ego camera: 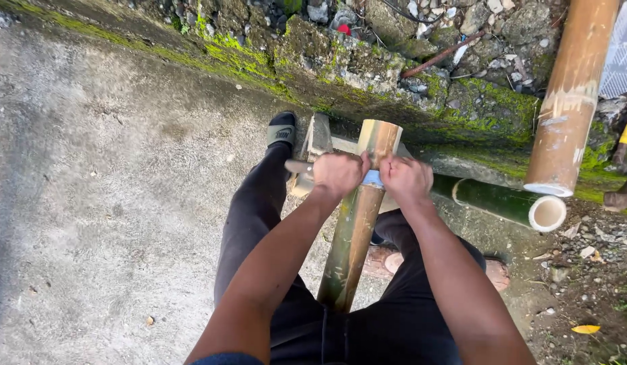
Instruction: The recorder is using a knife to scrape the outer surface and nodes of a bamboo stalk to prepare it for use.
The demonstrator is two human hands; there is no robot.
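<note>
Left hand (337, 174) and right hand (406, 178) each grip a blade (372, 178) laid across the bamboo pole (357, 226). Most of the pole appears still green and unscraped.

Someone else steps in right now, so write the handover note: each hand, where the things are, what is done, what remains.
Left hand: closed on a tool handle, held across the bamboo pole.
Right hand: gripping the tool's other end; a light-blue bit shows between the hands.
Pole: leans up from between the legs; its far end rests on a wooden block by the mossy wall.
Nearby: green bamboo on the ground, tan bamboo leaning, both to the right.
Done: the stretch beyond the hands looks paler.
Left: the green stretch nearer the body.
</note>
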